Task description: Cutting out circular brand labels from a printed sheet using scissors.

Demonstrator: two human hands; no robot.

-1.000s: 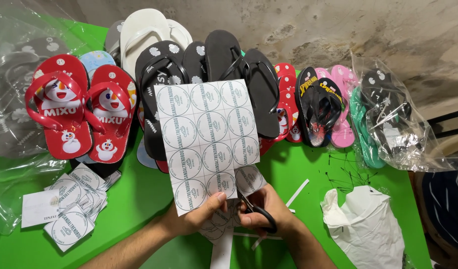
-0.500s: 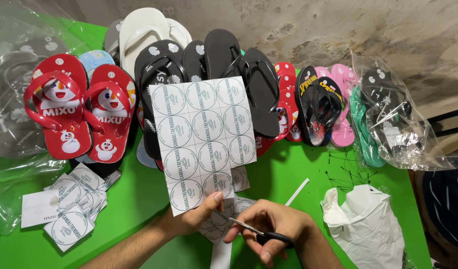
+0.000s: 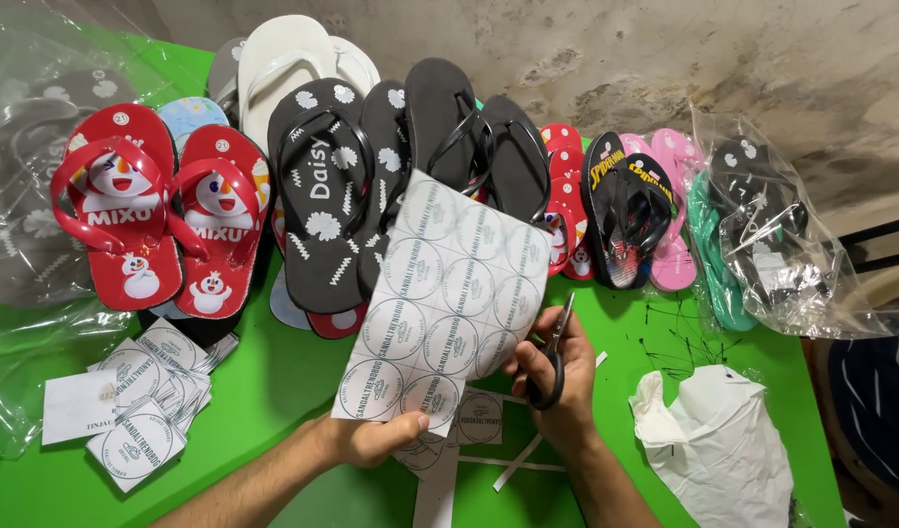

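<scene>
The left hand (image 3: 371,440) pinches the near corner of a white sheet of round printed labels (image 3: 439,303), holding it tilted up over the green table (image 3: 293,372). The right hand (image 3: 557,376) grips black scissors (image 3: 552,357) at the sheet's right edge, fingers closed through the handles, blades pointing away (how wide they stand cannot be told). Cut label squares (image 3: 141,396) lie piled at the left. Beyond, red snowman flip-flops (image 3: 156,220) and black ones (image 3: 469,132) line the wall.

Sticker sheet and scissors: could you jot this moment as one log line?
left hand: holds sticker sheet | right hand: scissors at sheet edge | cut labels on green table
</scene>
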